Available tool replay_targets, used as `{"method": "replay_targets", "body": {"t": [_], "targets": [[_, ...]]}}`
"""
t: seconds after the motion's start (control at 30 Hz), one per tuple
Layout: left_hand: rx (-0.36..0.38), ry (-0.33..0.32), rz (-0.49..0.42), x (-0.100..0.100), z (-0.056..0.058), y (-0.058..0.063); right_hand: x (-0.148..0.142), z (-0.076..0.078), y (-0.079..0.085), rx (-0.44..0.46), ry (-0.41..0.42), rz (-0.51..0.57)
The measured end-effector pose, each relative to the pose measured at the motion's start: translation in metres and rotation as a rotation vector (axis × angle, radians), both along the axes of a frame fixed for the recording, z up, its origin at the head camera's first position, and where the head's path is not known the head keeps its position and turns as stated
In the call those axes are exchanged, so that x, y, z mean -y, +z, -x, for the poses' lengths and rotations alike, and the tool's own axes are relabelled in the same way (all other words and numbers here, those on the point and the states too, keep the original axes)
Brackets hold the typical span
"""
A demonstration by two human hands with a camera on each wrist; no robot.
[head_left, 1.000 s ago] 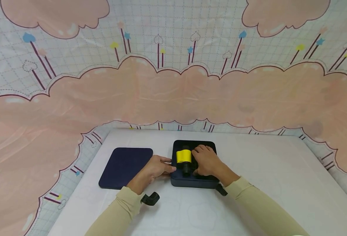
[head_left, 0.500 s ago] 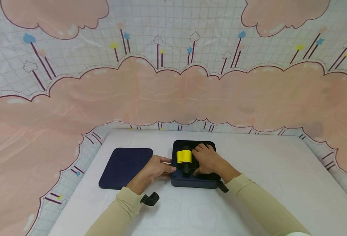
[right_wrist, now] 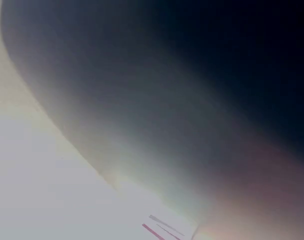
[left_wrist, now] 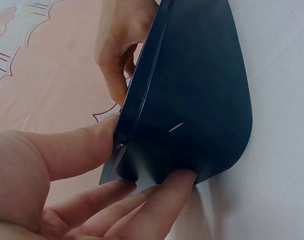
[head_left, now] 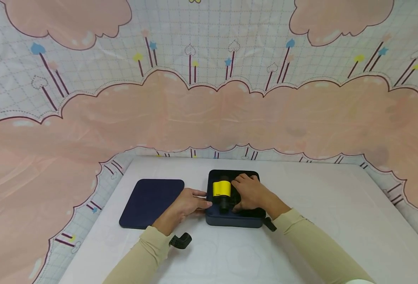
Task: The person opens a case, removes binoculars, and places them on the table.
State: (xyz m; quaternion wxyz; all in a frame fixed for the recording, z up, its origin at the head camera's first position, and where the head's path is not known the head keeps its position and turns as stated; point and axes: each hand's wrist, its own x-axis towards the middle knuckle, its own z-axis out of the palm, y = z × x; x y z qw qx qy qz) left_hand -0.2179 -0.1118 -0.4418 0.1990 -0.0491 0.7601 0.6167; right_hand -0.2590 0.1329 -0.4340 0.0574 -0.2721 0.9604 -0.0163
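A dark blue box [head_left: 234,221] stands uncovered on the white table. Inside it lies a pair of yellow and black binoculars [head_left: 221,189], one barrel visible and the rest under my right hand. That hand [head_left: 249,193] reaches in from the right, fingers curled at the far end and thumb at the near end, gripping the covered part. My left hand [head_left: 187,203] holds the box at its left side. In the left wrist view its thumb [left_wrist: 86,150] lies at the edge and its fingertips press the dark wall [left_wrist: 202,90]. The right wrist view is mostly dark blur.
Left of the box lies a flat dark blue lid [head_left: 152,201] with rounded corners, partly behind the left hand and wrist. The white table [head_left: 312,197] stretches to both sides. A patterned cloth backdrop [head_left: 209,110] rises behind it. Black wrist mounts [head_left: 181,240] hang below both wrists.
My right hand and forearm have shifted very slightly to the right. The box, binoculars, lid and left hand stay where they were; the head view has tilted a little.
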Motion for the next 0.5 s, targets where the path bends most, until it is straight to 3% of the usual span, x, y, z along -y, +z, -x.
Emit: {"method": "replay_targets", "body": {"t": [0.5], "targets": [[0.001, -0.002, 0.014, -0.0009, 0.0004, 0.0, -0.0022, 0.0015, -0.0003, -0.013, 0.023, -0.011]]}}
